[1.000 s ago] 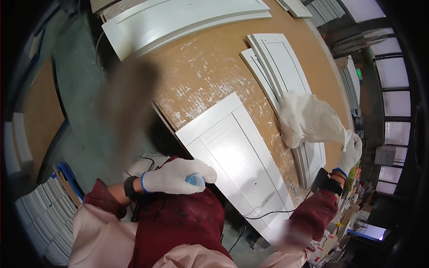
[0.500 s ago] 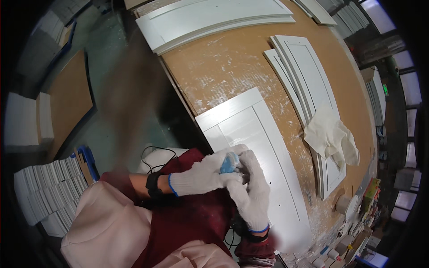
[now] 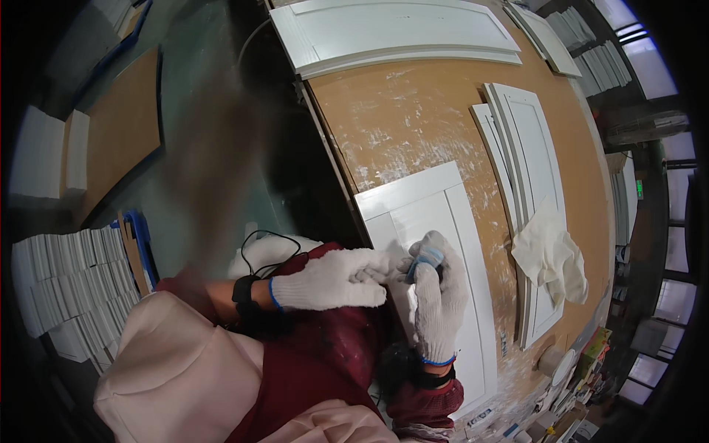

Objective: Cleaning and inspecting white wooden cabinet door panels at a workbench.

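Both my hands wear white knit gloves with blue cuffs and meet over the near end of a white panel (image 3: 464, 244) with a recessed border. My right hand (image 3: 441, 299) is closed around a small blue object (image 3: 427, 257); its kind is too covered to tell. Just to the left, my left hand (image 3: 332, 279) has its fingers curled together, their tips close to the blue object. Whether something small sits in that pinch is hidden. The white panel lies flat on the brown worktable (image 3: 399, 125).
Stacked white panels (image 3: 413, 33) lie at the table's far side, and more panels (image 3: 528, 140) to the right under a crumpled cream cloth (image 3: 550, 251). A tape roll (image 3: 554, 362) stands near the right edge. White boards (image 3: 74, 284) are piled on the left.
My left hand has drawn back leftward from the blue object, which both hands were touching earlier. It is now in my right hand. The whole view has shifted slightly.
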`<state>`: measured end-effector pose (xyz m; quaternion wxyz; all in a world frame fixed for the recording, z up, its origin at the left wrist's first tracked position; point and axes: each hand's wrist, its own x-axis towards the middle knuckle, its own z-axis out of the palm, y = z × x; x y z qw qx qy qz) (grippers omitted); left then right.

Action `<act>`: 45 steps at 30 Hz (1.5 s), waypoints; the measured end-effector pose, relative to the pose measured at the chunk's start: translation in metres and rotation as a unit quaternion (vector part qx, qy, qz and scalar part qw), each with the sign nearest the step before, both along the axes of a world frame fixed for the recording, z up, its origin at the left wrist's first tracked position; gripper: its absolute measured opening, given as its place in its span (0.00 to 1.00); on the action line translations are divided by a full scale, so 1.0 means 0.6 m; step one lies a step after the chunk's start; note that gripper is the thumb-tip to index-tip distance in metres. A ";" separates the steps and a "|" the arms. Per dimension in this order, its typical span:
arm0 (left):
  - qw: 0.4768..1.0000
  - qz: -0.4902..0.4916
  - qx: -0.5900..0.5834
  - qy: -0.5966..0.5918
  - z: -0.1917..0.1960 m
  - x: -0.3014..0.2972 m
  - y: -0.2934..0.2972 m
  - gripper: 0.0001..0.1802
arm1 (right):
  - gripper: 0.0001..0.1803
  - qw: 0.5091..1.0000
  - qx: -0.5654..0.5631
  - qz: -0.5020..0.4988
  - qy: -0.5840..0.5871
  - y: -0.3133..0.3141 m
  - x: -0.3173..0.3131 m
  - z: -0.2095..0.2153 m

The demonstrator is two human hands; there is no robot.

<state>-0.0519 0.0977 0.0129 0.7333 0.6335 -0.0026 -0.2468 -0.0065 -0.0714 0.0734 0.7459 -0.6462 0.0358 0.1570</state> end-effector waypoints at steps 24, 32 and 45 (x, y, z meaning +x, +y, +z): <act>0.994 0.002 0.033 0.101 -0.064 0.058 0.022 0.26 | 0.20 0.780 -0.443 0.236 -0.374 0.129 0.109 -0.054; 0.994 0.004 0.017 0.107 -0.081 0.054 0.017 0.34 | 0.19 0.797 -0.432 0.231 -0.353 0.134 0.100 -0.050; 0.989 0.001 0.047 0.142 -0.062 0.052 0.027 0.32 | 0.20 0.940 -0.280 0.079 -0.177 0.089 0.092 -0.040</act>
